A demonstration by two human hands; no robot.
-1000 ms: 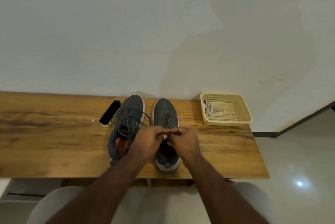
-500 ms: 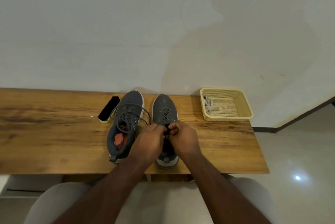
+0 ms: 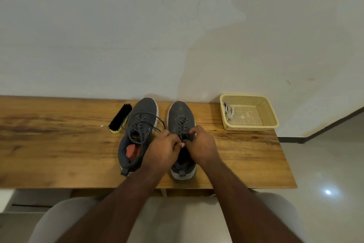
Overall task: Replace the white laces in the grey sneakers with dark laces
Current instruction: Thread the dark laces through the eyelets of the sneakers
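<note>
Fingers (image 3: 178,141) of both hands pinch dark lace (image 3: 182,124) over right sneaker (image 3: 180,112).

wooden table (image 3: 59,144) carries two grey sneakers (image 3: 137,124) (image 3: 181,114); a black brush (image 3: 120,117); a yellow basket (image 3: 269,112)

The person is wearing nothing on the forearms: both are showing bare, with no sleeves, watch or rings, down to the left hand (image 3: 160,151) and right hand (image 3: 202,146). Pale grey trousers are covering the knees below the desk (image 3: 59,144).
</note>
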